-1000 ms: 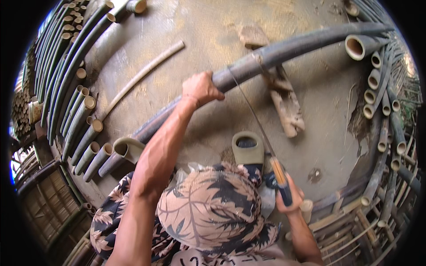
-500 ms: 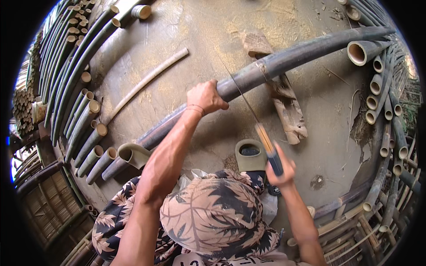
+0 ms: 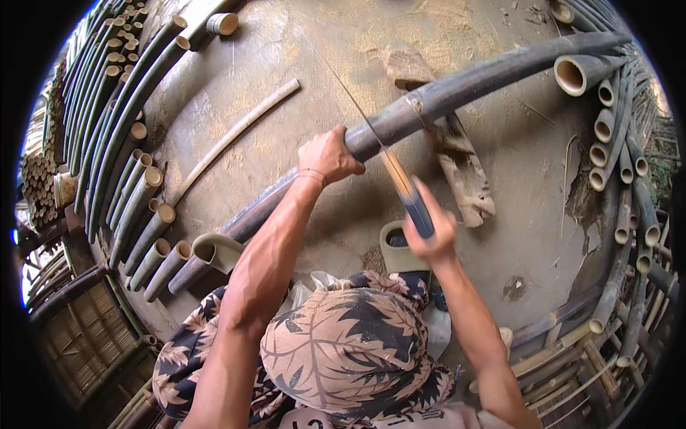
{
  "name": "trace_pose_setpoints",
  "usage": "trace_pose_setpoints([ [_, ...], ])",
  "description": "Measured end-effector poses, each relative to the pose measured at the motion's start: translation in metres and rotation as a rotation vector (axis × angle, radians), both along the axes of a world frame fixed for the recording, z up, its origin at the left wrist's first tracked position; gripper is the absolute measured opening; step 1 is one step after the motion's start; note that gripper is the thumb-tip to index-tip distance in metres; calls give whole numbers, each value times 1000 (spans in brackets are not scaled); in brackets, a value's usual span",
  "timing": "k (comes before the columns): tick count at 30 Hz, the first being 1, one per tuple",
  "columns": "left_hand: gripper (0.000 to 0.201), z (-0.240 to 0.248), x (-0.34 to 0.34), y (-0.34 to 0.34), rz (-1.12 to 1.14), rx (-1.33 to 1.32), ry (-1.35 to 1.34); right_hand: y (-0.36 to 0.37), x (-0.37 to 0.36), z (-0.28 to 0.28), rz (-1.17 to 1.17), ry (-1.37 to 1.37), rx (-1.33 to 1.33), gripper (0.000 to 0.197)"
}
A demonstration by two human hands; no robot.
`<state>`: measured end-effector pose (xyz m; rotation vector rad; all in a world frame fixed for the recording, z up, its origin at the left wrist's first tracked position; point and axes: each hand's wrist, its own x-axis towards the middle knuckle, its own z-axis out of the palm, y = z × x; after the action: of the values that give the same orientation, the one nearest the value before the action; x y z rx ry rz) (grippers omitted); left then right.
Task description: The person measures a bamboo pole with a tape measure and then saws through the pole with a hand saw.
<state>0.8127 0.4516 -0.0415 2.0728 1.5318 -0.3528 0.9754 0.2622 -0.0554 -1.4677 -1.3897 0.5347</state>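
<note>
A long dark bamboo pole [image 3: 493, 76] slants from lower left to upper right, propped on a notched wooden block [image 3: 463, 171]. My left hand [image 3: 330, 156] is wrapped over the pole from above, just left of a handsaw [image 3: 348, 94]. The saw's thin blade crosses the pole and reaches out past its far side. My right hand [image 3: 432, 232] is closed round the saw's orange and black handle, on the near side of the pole. How deep the blade sits in the pole I cannot tell.
Bamboo poles [image 3: 136, 129] are stacked along the left, and shorter cut ends [image 3: 161, 254] lie below them. More hollow poles [image 3: 604, 129] lie at the right. A thin bamboo strip [image 3: 236, 132] rests on the dusty floor. Olive sandals [image 3: 214, 250] show near my knees.
My right hand has pushed the saw forward, away from me and slightly left, so more blade shows beyond the pole. My left hand keeps its grip in nearly the same place.
</note>
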Motion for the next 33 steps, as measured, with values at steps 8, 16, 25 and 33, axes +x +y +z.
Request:
trace_pose_setpoints([
  [8,74,-5,-29,-7,69,-50,-37,-213,40,57,84,-79,-295,52],
  [16,76,1,-2,15,40,-55,-54,45,-12,-11,-52,1,53,54],
  [25,77,9,-8,-2,48,-16,-28,-155,50,19,50,-105,-255,53],
  [33,74,3,-20,5,41,-25,-65,-72,7,13,11,-44,-226,57],
])
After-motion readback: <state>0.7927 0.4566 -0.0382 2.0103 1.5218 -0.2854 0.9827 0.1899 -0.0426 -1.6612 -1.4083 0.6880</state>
